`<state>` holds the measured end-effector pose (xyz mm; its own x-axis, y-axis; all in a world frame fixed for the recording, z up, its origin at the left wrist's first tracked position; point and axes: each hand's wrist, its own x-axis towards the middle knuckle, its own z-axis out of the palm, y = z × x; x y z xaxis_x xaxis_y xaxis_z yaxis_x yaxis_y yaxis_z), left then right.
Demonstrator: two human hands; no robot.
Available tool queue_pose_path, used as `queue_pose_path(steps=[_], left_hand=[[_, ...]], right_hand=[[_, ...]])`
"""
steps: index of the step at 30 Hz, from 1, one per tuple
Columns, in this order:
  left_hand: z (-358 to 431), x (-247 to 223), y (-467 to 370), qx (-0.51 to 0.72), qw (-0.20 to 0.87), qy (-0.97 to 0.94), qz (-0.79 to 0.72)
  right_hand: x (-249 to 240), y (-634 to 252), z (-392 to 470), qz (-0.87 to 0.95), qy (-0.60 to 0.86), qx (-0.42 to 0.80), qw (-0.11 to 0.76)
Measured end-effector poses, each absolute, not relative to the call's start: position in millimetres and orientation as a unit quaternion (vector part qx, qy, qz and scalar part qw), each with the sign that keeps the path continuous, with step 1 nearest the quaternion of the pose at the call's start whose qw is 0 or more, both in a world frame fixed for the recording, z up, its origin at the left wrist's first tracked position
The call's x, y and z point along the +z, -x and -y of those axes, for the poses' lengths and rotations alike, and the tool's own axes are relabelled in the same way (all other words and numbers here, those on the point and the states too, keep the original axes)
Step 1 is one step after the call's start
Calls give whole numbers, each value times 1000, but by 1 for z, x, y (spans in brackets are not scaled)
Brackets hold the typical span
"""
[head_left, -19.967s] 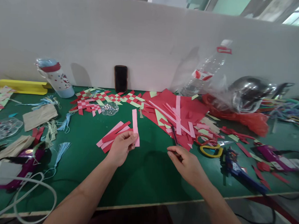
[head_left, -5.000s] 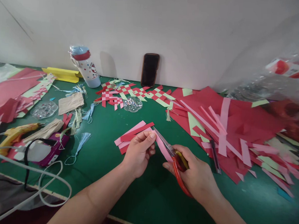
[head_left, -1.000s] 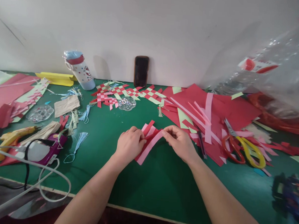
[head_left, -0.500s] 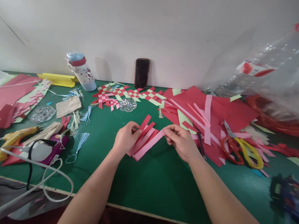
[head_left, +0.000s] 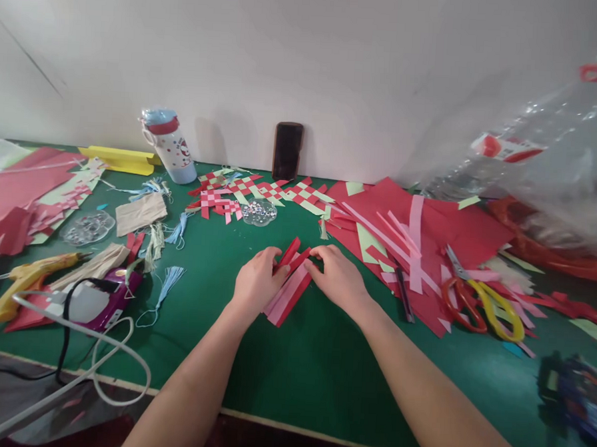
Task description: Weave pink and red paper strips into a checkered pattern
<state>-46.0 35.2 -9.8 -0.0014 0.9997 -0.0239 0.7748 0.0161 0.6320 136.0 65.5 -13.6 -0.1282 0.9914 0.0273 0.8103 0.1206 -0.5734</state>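
Red and pink paper strips [head_left: 289,295] lie side by side, slanting, between my two hands over the green table. My left hand [head_left: 260,281] pinches their left side, thumb on top. My right hand [head_left: 336,277] is closed at their upper right end, thumb and fingertips on the strips. How the strips cross under my left fingers is hidden. Behind them are woven red, pink and green paper pieces [head_left: 305,192] and a clear dish of small beads [head_left: 259,212].
Scissors [head_left: 494,310], a dark pen [head_left: 403,296] and red sheets [head_left: 443,234] lie right. A phone [head_left: 287,151] leans on the wall near a bottle [head_left: 172,147]. A yellow glue gun [head_left: 30,279], cables and tassels [head_left: 168,287] are left.
My right hand has moved left, closer to my left hand. The pink strip that it held out to the right now lies over or beside the others, and a red edge shows at the right.
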Motion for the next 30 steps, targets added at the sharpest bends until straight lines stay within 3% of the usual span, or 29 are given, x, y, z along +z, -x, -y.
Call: queue_pose_path(steps=[8,20,25,30], left_hand=[[-35,-14,45,220,235,-677,-662],[-26,-7,29,330,316,-689,-562],[-24,-7,31,234,184,-750,-590],[-27,-13,40,164,131,-726,-655]], right_hand=[[-13,-132,-71,731,626,212,172],[-5,-155,-46,625,554,431,342],[-14,-175,-49,589,577,426,371],[-10,-208,-58,613,644,332,314]])
